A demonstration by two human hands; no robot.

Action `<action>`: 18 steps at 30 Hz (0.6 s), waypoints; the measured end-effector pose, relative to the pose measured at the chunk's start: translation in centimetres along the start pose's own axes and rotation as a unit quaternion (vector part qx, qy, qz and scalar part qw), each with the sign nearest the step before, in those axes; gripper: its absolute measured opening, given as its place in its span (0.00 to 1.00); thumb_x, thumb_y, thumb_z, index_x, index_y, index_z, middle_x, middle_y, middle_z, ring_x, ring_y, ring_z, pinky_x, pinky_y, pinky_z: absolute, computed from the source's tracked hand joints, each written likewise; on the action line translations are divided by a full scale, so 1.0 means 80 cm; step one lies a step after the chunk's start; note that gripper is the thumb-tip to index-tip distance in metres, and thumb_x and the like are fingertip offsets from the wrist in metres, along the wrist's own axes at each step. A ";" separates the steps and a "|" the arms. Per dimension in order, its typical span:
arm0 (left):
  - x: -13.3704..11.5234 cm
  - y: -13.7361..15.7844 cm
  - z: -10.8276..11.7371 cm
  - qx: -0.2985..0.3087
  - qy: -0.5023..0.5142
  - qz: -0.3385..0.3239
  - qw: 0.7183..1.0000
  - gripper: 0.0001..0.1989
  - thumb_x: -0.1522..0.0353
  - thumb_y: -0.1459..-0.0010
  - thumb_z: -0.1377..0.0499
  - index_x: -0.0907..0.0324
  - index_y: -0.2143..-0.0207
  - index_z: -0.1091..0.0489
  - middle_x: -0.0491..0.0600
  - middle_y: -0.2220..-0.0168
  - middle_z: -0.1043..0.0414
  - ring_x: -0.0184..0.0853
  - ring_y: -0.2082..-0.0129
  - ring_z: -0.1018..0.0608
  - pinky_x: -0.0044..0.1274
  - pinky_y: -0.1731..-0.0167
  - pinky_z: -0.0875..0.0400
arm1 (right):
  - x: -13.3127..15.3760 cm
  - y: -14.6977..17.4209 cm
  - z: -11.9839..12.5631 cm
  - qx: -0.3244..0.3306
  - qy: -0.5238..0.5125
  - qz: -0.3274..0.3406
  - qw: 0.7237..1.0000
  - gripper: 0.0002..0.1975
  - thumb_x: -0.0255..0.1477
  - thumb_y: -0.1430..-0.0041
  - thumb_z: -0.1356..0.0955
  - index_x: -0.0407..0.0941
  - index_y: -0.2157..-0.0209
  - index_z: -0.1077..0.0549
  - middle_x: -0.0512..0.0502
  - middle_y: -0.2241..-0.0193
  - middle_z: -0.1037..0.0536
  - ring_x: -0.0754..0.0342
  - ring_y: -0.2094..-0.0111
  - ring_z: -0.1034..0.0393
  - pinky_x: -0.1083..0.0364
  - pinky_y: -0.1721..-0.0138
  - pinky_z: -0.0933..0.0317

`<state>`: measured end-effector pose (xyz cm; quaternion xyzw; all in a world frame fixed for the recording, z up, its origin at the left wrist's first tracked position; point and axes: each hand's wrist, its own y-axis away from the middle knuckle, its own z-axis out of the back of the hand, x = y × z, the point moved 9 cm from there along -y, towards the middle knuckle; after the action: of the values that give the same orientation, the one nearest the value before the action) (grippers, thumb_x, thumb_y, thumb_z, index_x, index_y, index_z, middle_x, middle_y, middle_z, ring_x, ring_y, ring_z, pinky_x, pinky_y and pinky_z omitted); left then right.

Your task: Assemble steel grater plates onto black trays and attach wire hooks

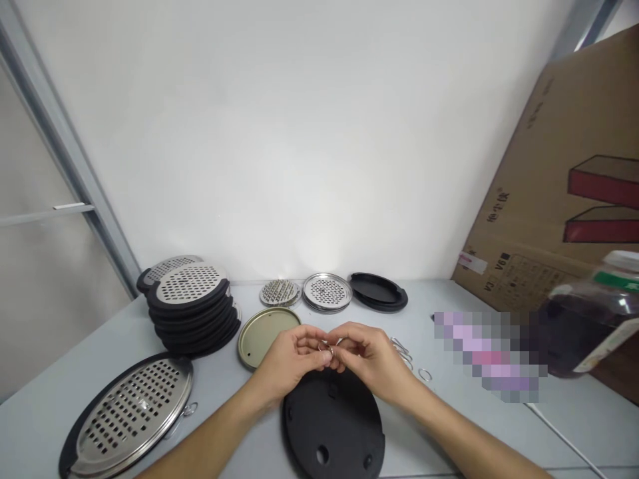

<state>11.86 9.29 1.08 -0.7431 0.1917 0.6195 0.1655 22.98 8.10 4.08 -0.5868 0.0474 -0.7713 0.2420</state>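
My left hand [294,352] and my right hand [369,356] meet at mid-table, fingertips pinched together on a small silver metal ring [327,348]. Fingers partly cover the ring. Just below them a round black plastic disc [332,426] with small holes lies on the table, its far edge hidden by my hands. Behind my left hand is an olive-gold round lid [267,332]. Several loose metal rings [425,374] lie to the right of my right hand.
Black-rimmed round graters stand in a stack [192,306] at the left, with another large grater [130,412] in front. Metal grater plates [327,291] and black rims [379,291] line the wall. A bottle of dark liquid [574,326] and a cardboard box [549,186] occupy the right.
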 end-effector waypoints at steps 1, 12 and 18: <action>0.002 0.000 0.002 -0.007 0.014 0.006 1.000 0.16 0.69 0.50 0.33 0.65 0.59 0.29 0.51 0.68 0.26 0.31 0.68 0.24 0.22 0.66 0.32 | 0.009 0.001 0.001 -0.005 0.040 0.032 0.999 0.07 0.25 0.41 0.33 0.44 0.61 0.24 0.46 0.70 0.23 0.55 0.71 0.26 0.56 0.68 0.32; 0.026 0.003 0.008 0.008 0.172 0.131 0.976 0.10 0.74 0.51 0.33 0.65 0.64 0.27 0.47 0.69 0.31 0.21 0.74 0.28 0.13 0.73 0.34 | 0.048 0.015 0.003 -0.024 0.200 0.198 0.959 0.17 0.20 0.37 0.39 0.49 0.50 0.28 0.44 0.66 0.26 0.55 0.67 0.30 0.56 0.65 0.34; 0.024 0.003 0.012 -0.006 0.168 0.131 0.977 0.09 0.72 0.50 0.33 0.65 0.66 0.28 0.46 0.71 0.32 0.21 0.76 0.28 0.12 0.75 0.34 | 0.040 0.024 -0.011 -0.003 0.303 0.249 0.920 0.21 0.19 0.36 0.42 0.44 0.43 0.35 0.39 0.59 0.28 0.54 0.62 0.31 0.56 0.62 0.32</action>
<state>11.22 9.37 -1.00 -0.8059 0.3083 0.5035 0.0437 22.18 4.88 5.97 -0.2951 0.2655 -0.8266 0.3990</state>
